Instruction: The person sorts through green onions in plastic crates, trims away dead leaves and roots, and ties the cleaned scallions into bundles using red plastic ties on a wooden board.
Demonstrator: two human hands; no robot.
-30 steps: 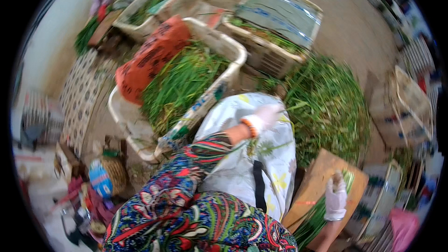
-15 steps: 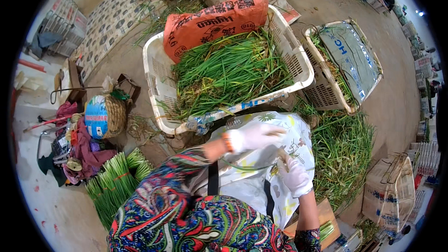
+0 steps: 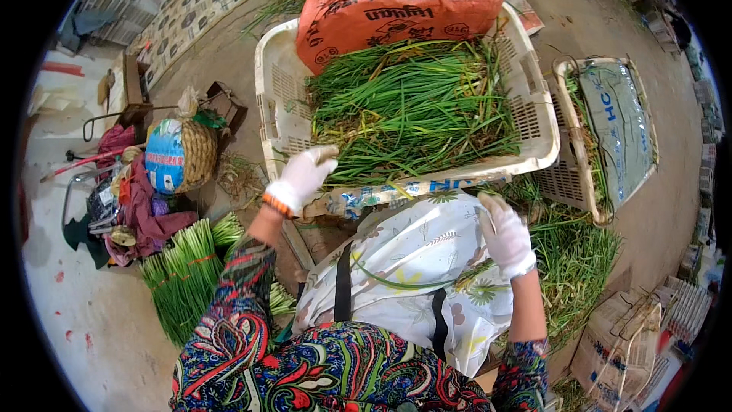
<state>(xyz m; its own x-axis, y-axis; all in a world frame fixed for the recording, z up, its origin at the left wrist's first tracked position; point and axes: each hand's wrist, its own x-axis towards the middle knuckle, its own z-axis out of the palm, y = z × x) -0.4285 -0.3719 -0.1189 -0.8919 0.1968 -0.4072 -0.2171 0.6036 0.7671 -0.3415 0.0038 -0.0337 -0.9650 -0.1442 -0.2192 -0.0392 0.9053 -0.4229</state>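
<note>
My left hand [image 3: 305,177], in a white glove with an orange band at the wrist, is over the front left rim of a white plastic basket [image 3: 545,149]. Its fingers stretch toward the pile of long, thin green vegetable stalks [image 3: 412,111] inside and hold nothing I can see. Over the right side of my patterned white apron [image 3: 412,240], my gloved right hand [image 3: 506,238] has its fingers extended, apparently holding nothing. A loose green stalk [image 3: 396,283] lies across my lap, its right end below that hand.
An orange printed sack [image 3: 396,19] drapes over the basket's back. Bundled green stalks [image 3: 183,278] lie at left, near a wicker basket [image 3: 200,156]. Loose greens [image 3: 572,267] are heaped at right, below another white basket [image 3: 576,133] with a grey-green cover.
My left hand has moved left and forward from above the apron to the basket rim. My right hand has moved up and away from the stalk, which now lies on the apron.
</note>
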